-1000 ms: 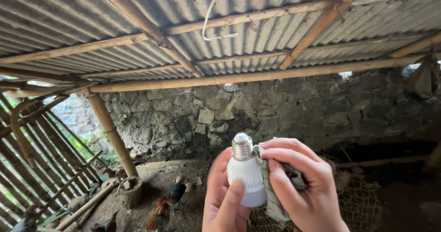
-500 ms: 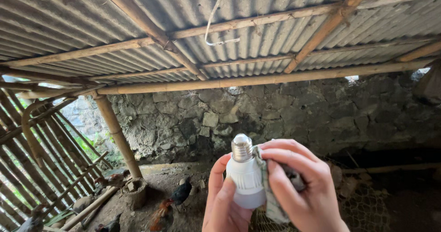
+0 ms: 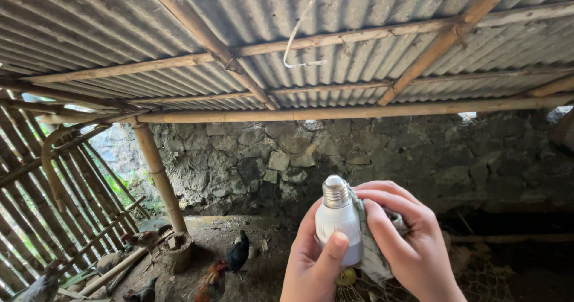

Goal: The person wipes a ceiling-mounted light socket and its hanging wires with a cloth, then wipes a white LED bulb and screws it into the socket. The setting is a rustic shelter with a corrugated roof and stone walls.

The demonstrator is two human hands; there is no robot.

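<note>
Basically head view only: light bulb (image 3: 339, 225) is held up in front of the stone wall (image 3: 418, 152), under the tin roof (image 3: 359, 39), nothing carrying it but the hands. Left hand (image 3: 314, 260) is wrapped round the white body, thumb across the front, fingers closed on it. Right hand (image 3: 412, 242) presses a grey cloth (image 3: 373, 254) against the bulb's right side, fingers curled shut over the cloth. Bulb looks light, rigid, smooth plastic, likely slippery and breakable if dropped; best held by the wide white body, not the metal screw base. Looks: white shell, silver threaded cap pointing up. Chickens (image 3: 239, 251) below at lower left, near a bamboo post (image 3: 158, 176).
</note>
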